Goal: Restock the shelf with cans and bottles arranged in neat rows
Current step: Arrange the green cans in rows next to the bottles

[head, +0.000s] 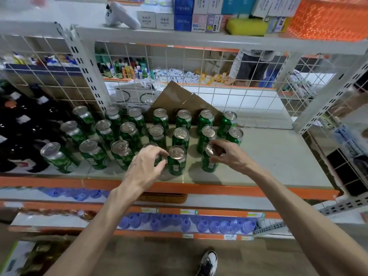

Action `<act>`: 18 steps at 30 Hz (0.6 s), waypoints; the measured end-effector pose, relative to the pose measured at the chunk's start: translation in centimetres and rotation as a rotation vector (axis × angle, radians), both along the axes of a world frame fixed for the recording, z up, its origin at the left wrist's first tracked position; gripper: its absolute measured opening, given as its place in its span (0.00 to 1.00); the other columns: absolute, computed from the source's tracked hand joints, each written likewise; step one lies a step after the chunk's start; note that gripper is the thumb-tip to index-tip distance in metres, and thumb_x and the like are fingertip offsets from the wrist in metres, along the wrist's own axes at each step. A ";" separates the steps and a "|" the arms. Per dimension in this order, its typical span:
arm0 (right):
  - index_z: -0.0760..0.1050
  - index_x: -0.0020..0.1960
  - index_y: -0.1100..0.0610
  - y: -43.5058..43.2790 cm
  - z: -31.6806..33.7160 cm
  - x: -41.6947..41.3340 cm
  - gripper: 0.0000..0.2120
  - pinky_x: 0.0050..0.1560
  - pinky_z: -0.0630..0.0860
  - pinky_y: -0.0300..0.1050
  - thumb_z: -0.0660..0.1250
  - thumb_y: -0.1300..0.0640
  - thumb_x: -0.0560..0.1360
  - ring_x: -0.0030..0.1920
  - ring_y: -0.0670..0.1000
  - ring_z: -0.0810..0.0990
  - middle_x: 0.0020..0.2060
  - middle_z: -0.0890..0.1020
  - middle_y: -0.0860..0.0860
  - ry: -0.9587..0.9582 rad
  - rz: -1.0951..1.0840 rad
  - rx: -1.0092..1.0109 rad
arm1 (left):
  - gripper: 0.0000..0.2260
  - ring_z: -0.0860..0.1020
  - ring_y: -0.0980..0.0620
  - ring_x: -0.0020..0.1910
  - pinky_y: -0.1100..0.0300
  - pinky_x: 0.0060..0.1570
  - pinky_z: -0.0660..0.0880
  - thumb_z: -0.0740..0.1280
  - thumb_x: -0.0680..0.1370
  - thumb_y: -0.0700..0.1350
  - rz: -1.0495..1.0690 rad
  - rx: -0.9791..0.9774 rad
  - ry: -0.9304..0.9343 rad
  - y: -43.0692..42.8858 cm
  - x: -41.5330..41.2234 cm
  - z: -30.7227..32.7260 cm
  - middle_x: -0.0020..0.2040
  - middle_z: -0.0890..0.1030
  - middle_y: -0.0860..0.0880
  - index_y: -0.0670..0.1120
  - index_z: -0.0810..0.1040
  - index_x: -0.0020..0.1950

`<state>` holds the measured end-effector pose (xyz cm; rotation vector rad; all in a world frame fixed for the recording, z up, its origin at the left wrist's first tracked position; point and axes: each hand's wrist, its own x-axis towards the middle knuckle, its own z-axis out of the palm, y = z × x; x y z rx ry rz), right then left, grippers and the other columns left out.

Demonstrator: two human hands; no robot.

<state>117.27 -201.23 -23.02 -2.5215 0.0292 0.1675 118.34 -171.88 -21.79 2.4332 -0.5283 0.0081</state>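
Now | left hand [146, 166] curled round half-hidden can [149, 145] | right hand [229, 156] curled round front-right can [209, 166] | labels [177, 165] blurred

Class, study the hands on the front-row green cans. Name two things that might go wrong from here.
1. The left hand grips the left can and the right hand the right can, both close to the middle can; a nudge might topple it into neighbours.
2. The front row stands near the orange shelf edge; a tipped can could roll off.
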 end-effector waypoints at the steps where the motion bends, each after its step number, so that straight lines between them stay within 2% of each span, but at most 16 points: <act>1: 0.74 0.68 0.54 -0.3 -0.1 0.1 0.28 0.54 0.72 0.41 0.77 0.55 0.70 0.56 0.51 0.78 0.61 0.81 0.53 0.001 0.006 -0.004 | 0.09 0.76 0.53 0.57 0.57 0.57 0.72 0.69 0.78 0.43 0.000 0.003 0.000 -0.1 0.1 -0.1 0.56 0.79 0.51 0.48 0.81 0.57; 3: 0.74 0.68 0.53 -0.6 -0.4 0.3 0.28 0.51 0.70 0.36 0.77 0.54 0.70 0.55 0.48 0.78 0.61 0.81 0.52 0.001 0.019 -0.003 | 0.09 0.76 0.53 0.57 0.55 0.57 0.73 0.69 0.78 0.43 0.003 0.017 0.009 -0.3 0.2 -0.2 0.56 0.79 0.51 0.48 0.81 0.57; 5: 0.73 0.68 0.54 -0.8 -0.6 0.4 0.27 0.46 0.67 0.26 0.76 0.54 0.71 0.53 0.45 0.76 0.61 0.80 0.51 -0.010 0.041 -0.006 | 0.09 0.76 0.53 0.56 0.55 0.57 0.73 0.69 0.78 0.43 0.007 0.027 0.014 -0.6 0.4 -0.2 0.55 0.79 0.51 0.49 0.80 0.58; 7: 0.73 0.69 0.55 -0.9 -0.9 0.5 0.28 0.46 0.66 0.23 0.76 0.54 0.71 0.54 0.44 0.75 0.62 0.80 0.51 -0.017 0.062 0.000 | 0.09 0.75 0.53 0.55 0.56 0.56 0.72 0.69 0.78 0.43 0.008 0.025 0.008 -1.0 0.6 -0.3 0.55 0.79 0.52 0.49 0.80 0.58; 9: 0.73 0.69 0.55 -0.7 -1.3 0.4 0.29 0.51 0.68 0.26 0.77 0.54 0.71 0.56 0.44 0.75 0.63 0.80 0.52 -0.019 0.090 0.006 | 0.09 0.74 0.55 0.54 0.59 0.54 0.70 0.69 0.78 0.43 0.004 0.025 -0.004 -1.4 0.8 -0.4 0.54 0.78 0.53 0.49 0.80 0.58; 12: 0.72 0.69 0.55 -0.4 -1.5 0.4 0.29 0.59 0.73 0.39 0.76 0.53 0.71 0.58 0.48 0.78 0.63 0.80 0.53 -0.018 0.114 -0.014 | 0.09 0.72 0.57 0.52 0.61 0.54 0.69 0.69 0.78 0.42 -0.001 0.028 -0.005 -2.0 1.1 -0.5 0.55 0.79 0.52 0.48 0.80 0.59; 18: 0.71 0.71 0.56 -0.5 -1.0 0.6 0.31 0.60 0.71 0.40 0.76 0.52 0.72 0.61 0.52 0.77 0.63 0.79 0.53 0.002 0.129 -0.042 | 0.09 0.76 0.54 0.60 0.52 0.61 0.75 0.68 0.79 0.44 -0.003 0.027 0.022 -2.5 1.5 -0.8 0.58 0.80 0.52 0.49 0.80 0.59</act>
